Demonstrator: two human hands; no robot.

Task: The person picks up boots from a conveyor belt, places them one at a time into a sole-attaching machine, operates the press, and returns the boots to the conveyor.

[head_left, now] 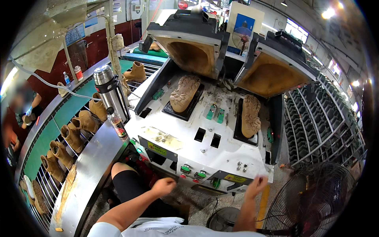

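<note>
I count two tan rubber-soled boots, sole up (184, 93) and (250, 115), on the white two-station press machine (205, 148); my left hand (163, 186) is fisted and empty, my right hand (256, 186) loosely curled and empty, both at its front edge.

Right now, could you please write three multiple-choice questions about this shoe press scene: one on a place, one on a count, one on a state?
1. Where does the steel flask stand?
A. left of the press machine
B. on the floor fan
C. inside a press lid

2. How many boots lie sole-up on the press?
A. one
B. two
C. four

3. How are the two press lids?
A. both shut
B. one open, one shut
C. both raised open

Answers:
1 A, the flask stands by the conveyor, left of the machine.
2 B, left boot and right boot.
3 C, left lid and right lid tilt up, showing tan hollows.
</note>
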